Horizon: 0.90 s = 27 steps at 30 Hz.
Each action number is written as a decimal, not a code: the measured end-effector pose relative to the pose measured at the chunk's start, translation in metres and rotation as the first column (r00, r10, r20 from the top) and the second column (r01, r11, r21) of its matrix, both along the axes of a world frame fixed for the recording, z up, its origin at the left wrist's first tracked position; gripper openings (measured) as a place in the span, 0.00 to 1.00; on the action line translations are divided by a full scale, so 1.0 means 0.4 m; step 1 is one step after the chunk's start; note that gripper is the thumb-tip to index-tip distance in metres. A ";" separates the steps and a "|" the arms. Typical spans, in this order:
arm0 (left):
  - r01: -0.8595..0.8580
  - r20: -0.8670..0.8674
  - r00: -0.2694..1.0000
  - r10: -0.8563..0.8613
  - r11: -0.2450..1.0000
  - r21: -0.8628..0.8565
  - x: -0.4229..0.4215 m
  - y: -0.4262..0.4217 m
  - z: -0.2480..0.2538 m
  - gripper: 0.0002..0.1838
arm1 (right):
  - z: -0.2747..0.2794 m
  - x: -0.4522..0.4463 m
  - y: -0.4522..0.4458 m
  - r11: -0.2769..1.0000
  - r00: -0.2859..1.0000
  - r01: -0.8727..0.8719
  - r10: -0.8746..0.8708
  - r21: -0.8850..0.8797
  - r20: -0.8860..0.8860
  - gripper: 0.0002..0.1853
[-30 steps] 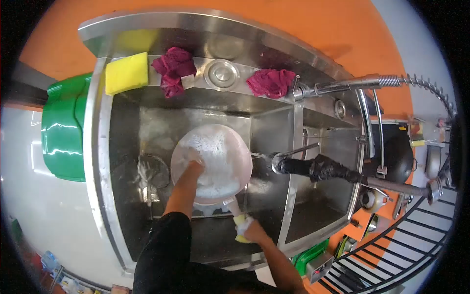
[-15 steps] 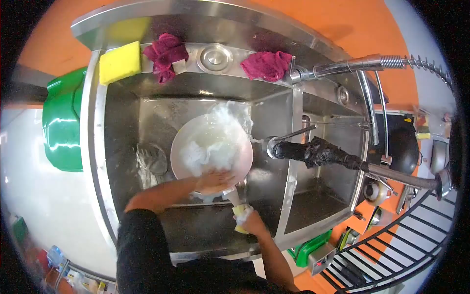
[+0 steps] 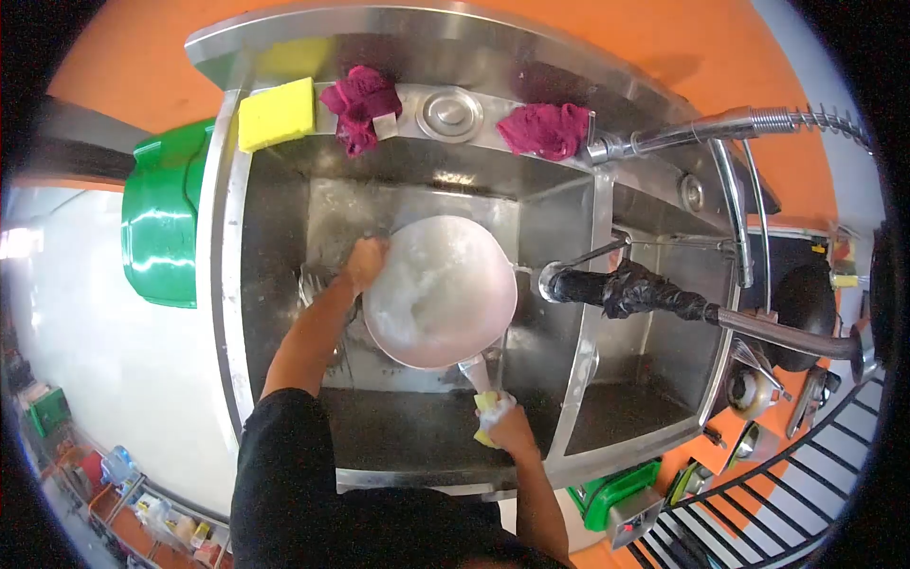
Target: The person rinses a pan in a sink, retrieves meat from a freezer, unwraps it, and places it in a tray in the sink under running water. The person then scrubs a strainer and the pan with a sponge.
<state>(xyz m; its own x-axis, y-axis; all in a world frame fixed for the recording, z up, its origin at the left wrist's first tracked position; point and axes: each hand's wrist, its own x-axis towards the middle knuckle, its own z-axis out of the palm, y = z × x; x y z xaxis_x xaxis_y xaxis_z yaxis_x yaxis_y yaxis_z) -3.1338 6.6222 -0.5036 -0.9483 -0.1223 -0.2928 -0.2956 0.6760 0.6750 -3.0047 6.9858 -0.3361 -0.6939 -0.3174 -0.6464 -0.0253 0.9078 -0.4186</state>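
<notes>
A round, pale frying pan (image 3: pixel 445 294), wet and cloudy inside, is held over the sink basin (image 3: pixel 379 379). My left hand (image 3: pixel 367 264) is closed on the pan's rim at its left side. Low on the pan's right, my right hand (image 3: pixel 509 427) grips the handle (image 3: pixel 474 373) together with a soapy yellow sponge (image 3: pixel 486 402). Suds cover part of that sponge and the fingers. To the pan's right is the spray nozzle (image 3: pixel 550 282), with a little water at its mouth. Partly hidden behind my left forearm, a clear item (image 3: pixel 309 284) lies in the basin.
Along the back ledge sit a large yellow sponge (image 3: pixel 276 115), two maroon cloths (image 3: pixel 362 104) and a round metal drain cover (image 3: pixel 449 114). A black-wrapped hose (image 3: pixel 635 289) crosses the second basin (image 3: pixel 630 389). Left of the sink stands a green bin (image 3: pixel 163 228).
My left hand has moved from inside the pan to its left rim. The foamy water has mostly gone from the pan, which now looks tilted. My right hand keeps the handle and sponge.
</notes>
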 end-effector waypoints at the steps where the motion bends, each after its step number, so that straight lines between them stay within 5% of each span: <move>1: -0.009 0.024 1.000 0.009 1.000 -0.018 0.009 0.001 -0.019 0.08 | -0.020 0.005 0.008 0.996 0.997 0.080 -0.080 0.045 0.019 0.21; 2: -0.014 0.049 0.999 0.015 0.999 -0.038 0.016 -0.006 -0.049 0.08 | -0.032 0.013 0.011 0.983 0.986 0.160 -0.164 0.088 0.035 0.22; 6: 0.155 0.064 0.987 -0.146 0.970 -0.188 0.039 -0.048 -0.078 0.08 | 0.025 -0.015 -0.015 0.994 0.989 -0.092 0.085 -0.055 -0.125 0.14; 12: 0.028 0.170 0.985 -0.019 0.998 -0.050 0.033 -0.048 -0.012 0.09 | -0.010 0.008 0.007 0.998 0.998 -0.050 0.049 -0.037 -0.037 0.15; 15: -0.154 -0.036 0.985 0.169 0.950 0.272 0.053 -0.063 -0.089 0.10 | -0.028 0.023 0.009 0.998 0.999 0.049 -0.048 -0.042 0.013 0.18; 19: -0.160 0.172 0.981 0.088 0.869 0.468 0.038 -0.095 -0.063 0.14 | -0.036 0.027 0.014 0.995 0.997 -0.069 0.066 -0.076 -0.044 0.17; 23: -0.232 0.365 0.930 0.039 0.833 0.502 0.016 -0.101 0.018 0.11 | -0.024 0.019 0.001 0.987 0.985 0.157 -0.158 0.016 0.073 0.18; 27: -0.358 0.499 0.866 0.015 0.716 0.600 0.004 -0.105 0.061 0.08 | -0.030 0.013 0.005 0.984 0.981 0.176 -0.177 0.016 0.083 0.19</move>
<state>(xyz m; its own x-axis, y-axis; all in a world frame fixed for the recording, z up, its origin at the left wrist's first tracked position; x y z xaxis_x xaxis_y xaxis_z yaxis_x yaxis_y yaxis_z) -3.1322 6.5803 -0.4791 -0.6759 0.1028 -0.7298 -0.7331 0.0080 0.6801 -2.9994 6.9878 -0.3482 -0.6817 -0.1891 -0.7067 0.1701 0.8986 -0.4045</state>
